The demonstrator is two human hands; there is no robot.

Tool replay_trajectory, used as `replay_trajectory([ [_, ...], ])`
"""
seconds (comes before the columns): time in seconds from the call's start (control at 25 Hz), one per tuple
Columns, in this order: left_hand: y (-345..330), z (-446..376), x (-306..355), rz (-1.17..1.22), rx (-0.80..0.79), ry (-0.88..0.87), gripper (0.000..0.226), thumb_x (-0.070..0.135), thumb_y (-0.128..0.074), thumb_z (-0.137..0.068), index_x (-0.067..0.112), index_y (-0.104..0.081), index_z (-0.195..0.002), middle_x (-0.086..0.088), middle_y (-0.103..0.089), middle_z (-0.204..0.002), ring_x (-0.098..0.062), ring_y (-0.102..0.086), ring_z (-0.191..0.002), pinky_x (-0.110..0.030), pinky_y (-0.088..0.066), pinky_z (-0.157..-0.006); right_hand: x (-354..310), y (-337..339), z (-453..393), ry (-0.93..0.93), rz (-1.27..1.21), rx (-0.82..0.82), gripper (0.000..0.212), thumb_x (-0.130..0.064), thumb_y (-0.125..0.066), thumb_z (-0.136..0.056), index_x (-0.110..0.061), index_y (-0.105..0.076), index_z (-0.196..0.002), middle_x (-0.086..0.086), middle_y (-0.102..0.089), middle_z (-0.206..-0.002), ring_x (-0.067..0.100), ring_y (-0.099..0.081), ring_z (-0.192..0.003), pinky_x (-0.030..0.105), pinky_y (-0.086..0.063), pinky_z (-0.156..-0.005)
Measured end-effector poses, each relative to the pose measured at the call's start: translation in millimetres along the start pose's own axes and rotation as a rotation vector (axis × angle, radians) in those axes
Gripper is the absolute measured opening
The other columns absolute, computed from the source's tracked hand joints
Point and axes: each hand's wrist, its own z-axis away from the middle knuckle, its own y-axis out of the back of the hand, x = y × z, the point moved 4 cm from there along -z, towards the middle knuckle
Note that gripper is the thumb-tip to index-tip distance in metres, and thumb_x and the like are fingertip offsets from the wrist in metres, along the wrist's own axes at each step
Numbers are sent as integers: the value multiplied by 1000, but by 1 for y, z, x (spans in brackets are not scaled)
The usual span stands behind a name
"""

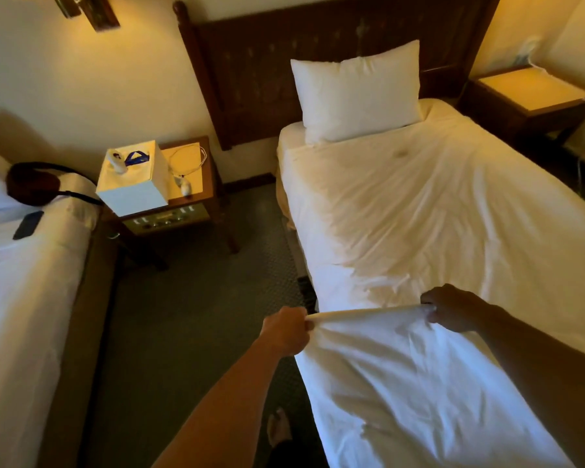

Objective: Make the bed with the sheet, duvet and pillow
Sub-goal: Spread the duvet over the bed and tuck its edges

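While both fists are clamped on the duvet edge at lower centre, left hand and right hand pinching a taut fold: mid-spread, probably. Next up, likely hauling it over the wrinkled sheet toward the pillow up top against the headboard.

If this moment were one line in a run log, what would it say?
step: spreading cover | left hand: grips folded edge of white fabric cover | right hand: grips same edge | white rectangular pillow: at headboard
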Motion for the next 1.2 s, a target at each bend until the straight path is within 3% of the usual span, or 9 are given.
replay_trajectory([
  [0.2, 56, -102, -31, 33, -9, -72, 12, 30, -46, -95, 24, -55, -90, -4, -63, -97, -23, -62, -90, -38, -49, -80, -14, 51, -82, -143, -43, 59, 21, -20, -52, -87, -34, -48, -72, 1, -60, -99, 23, -59, -98, 29, -41, -73],
  [0.28, 86, -151, -46, 49, -6, -96, 12, 30, -46, -95, 26, -57, -89, -4, -64, -98, -25, -63, -92, -37, -49, -78, -21, 76, -124, -205, -45, 107, 17, -19, -49, -90, -28, -60, -99, 6, -60, -116, 26, -58, -110, 31, -45, -82],
  [0.32, 101, -177, -53, 60, -6, -101, 14, 31, -46, -95, 26, -59, -93, -4, -65, -98, -25, -64, -92, -39, -51, -80, -27, 90, -145, -235, -38, 137, 26, -20, -47, -92, -25, -59, -115, 7, -57, -124, 27, -56, -115, 31, -45, -89],
  [0.4, 138, -219, -65, 73, -1, -109, 18, 32, -45, -95, 24, -60, -97, -4, -65, -98, -25, -64, -91, -40, -52, -81, -39, 126, -188, -269, -58, 189, 35, -19, -45, -94, -23, -54, -127, 9, -53, -133, 28, -54, -119, 30, -44, -92],
  [0.56, 195, -283, -76, 40, -3, -159, 19, 33, -45, -95, 21, -60, -97, -4, -64, -97, -25, -63, -89, -39, -50, -79, -50, 167, -245, -342, -55, 175, 28, -16, -46, -90, -22, -57, -115, 11, -57, -122, 32, -58, -107, 27, -37, -73],
  [0.68, 225, -333, -77, 33, -23, -192, 16, 30, -47, -93, 23, -60, -99, -4, -64, -102, -27, -62, -96, -42, -50, -84, -46, 198, -287, -360, -79, 163, 22, -14, -48, -88, -22, -58, -105, 11, -59, -114, 31, -60, -103, 27, -36, -71],
  [0.84, 248, -407, -71, 19, -76, -224, 14, 23, -47, -91, 21, -59, -98, -4, -63, -104, -28, -60, -100, -38, -46, -78, -32, 232, -346, -408, -51, 113, 11, -13, -48, -85, -24, -49, -88, 7, -56, -99, 29, -60, -98, 26, -35, -69],
  [0.96, 272, -472, -66, 52, -98, -203, 11, 26, -47, -92, 21, -56, -94, -4, -62, -103, -27, -60, -98, -35, -44, -73, -19, 263, -406, -390, -24, 122, 11, -15, -48, -86, -26, -47, -89, 7, -61, -109, 26, -61, -100, 25, -34, -70],
  [1.2, 328, -583, -86, 57, -102, -114, 20, 36, -47, -94, 21, -58, -101, -3, -61, -106, -24, -59, -99, -38, -49, -84, -25, 326, -519, -318, 67, 117, 32, -15, -45, -90, -21, -53, -121, 1, -58, -124, 20, -53, -114, 25, -35, -78],
])
